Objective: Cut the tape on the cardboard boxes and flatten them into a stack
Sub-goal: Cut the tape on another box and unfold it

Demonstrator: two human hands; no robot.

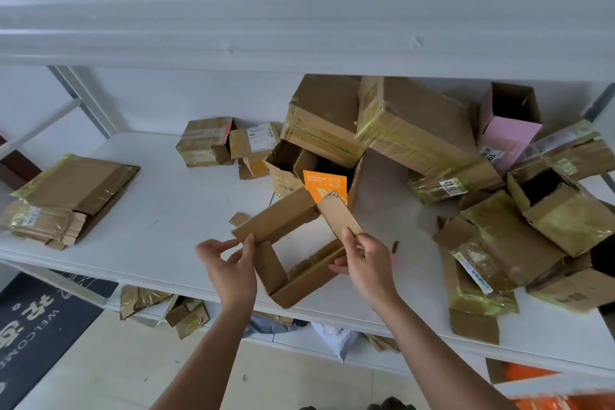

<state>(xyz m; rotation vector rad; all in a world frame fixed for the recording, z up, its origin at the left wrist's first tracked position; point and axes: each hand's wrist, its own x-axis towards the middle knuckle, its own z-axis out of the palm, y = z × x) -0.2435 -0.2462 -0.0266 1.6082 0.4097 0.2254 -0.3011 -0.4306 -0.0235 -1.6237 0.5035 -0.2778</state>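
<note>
While the opened box (293,250) hangs over the shelf's (186,210) front edge as a hollow sleeve, the left hand (229,263) pinches its near-left corner and the right hand (366,263) grips a side flap, probably to skew it flat. Bare shelf lies leftward toward the flattened stack (66,196) at the left end. Untouched boxes (416,130) crowd the back-right corner.

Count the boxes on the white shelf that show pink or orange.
2. A pink-sided cardboard box with an open top stands at the back right of the white shelf; an orange-panelled box sits at the centre, behind the hands. The pile may hide others.
</note>
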